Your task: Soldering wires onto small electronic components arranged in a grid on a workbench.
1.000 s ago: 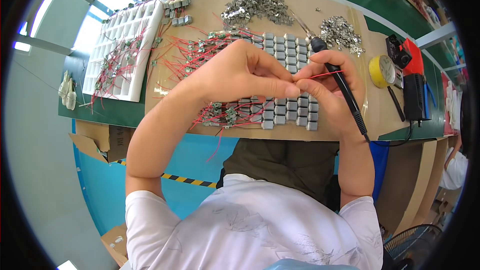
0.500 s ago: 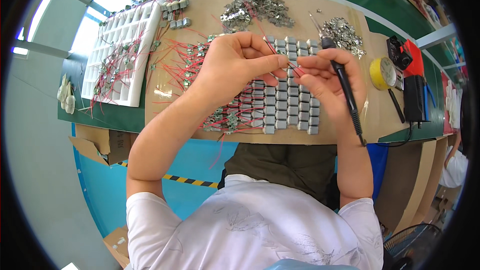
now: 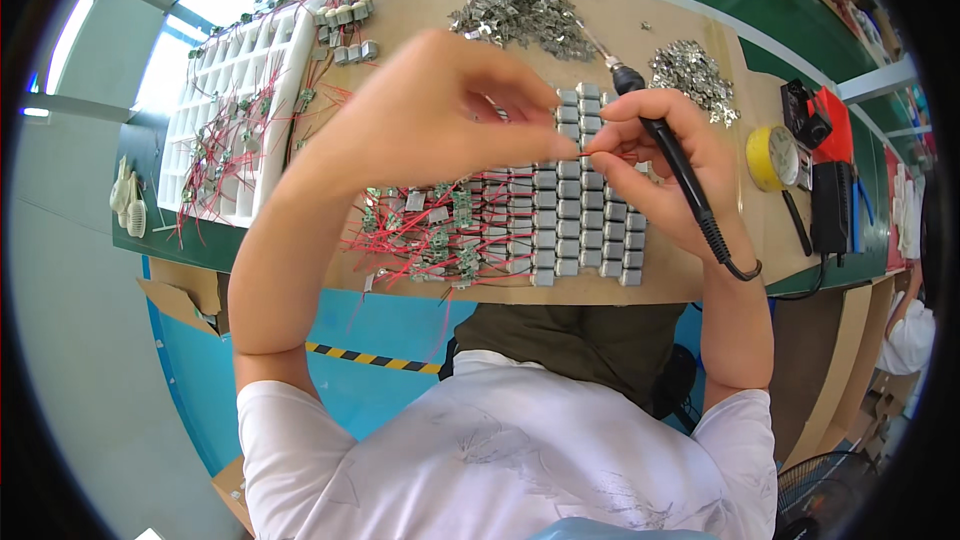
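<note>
My left hand (image 3: 450, 115), slightly blurred, is held above the rows of small grey motors (image 3: 568, 190), thumb and forefinger pinched at a thin red wire (image 3: 588, 153). Right beside it, my right hand (image 3: 680, 145) pinches the same wire between thumb and forefinger. A black-handled soldering iron (image 3: 683, 162) also rests in my right hand, its metal tip slanting away to the far left. Left of the motors lie green circuit boards (image 3: 440, 230) with red wires, several reaching the motors. My left hand hides part of these.
A white divided tray (image 3: 272, 145) with wired boards stands left. Metal tabs (image 3: 520, 15) and small metal pieces (image 3: 692, 78) lie in piles at the back. Yellow tape (image 3: 770, 158), a black power box (image 3: 832, 205) and a red item (image 3: 832, 120) sit at right.
My left hand has shifted left and slightly away, its fingers now more stretched. The soldering iron's tip has swung left as my right hand moved slightly.
</note>
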